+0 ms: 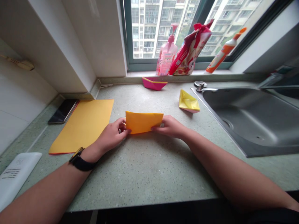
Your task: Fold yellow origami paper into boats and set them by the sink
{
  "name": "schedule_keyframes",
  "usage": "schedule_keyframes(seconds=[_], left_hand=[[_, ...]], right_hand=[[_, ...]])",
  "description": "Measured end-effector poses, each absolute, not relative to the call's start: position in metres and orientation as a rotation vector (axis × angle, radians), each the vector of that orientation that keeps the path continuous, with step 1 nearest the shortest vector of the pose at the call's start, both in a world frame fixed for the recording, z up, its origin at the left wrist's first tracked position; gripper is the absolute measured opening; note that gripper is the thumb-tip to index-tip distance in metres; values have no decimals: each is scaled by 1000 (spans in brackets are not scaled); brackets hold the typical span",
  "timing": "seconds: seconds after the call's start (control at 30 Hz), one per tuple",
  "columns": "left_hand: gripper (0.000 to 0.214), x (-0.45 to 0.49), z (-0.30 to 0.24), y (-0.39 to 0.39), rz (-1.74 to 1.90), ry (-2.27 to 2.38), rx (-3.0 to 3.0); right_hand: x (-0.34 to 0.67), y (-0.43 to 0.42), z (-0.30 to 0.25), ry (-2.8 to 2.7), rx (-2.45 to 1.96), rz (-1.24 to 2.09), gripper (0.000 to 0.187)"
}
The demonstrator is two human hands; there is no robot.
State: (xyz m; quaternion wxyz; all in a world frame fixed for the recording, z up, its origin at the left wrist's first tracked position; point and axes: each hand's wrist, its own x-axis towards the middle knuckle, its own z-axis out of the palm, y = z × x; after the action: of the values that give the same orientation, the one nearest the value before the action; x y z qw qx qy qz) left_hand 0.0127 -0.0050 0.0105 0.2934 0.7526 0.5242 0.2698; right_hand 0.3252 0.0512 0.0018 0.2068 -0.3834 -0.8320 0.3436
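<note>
A folded orange paper stands on the speckled counter in front of me. My left hand pinches its left edge, fingers closed on the paper. My right hand grips its right edge the same way. A black watch sits on my left wrist. A stack of orange sheets lies flat to the left of my left hand.
A yellow paper boat and a pink paper boat rest farther back. A steel sink fills the right side. A phone and a white device lie at the left. Bottles and a red bag stand on the windowsill.
</note>
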Motion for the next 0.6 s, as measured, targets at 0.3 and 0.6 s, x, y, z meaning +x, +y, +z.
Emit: schedule_keyframes(seconds=[0.3, 0.6], left_hand=[[84, 19, 5, -11, 675, 1507, 1973], [45, 25, 3, -20, 693, 1305, 2653]], right_hand=[[316, 44, -7, -2167, -1507, 711, 92], [311, 40, -12, -2308, -1469, 478, 77]])
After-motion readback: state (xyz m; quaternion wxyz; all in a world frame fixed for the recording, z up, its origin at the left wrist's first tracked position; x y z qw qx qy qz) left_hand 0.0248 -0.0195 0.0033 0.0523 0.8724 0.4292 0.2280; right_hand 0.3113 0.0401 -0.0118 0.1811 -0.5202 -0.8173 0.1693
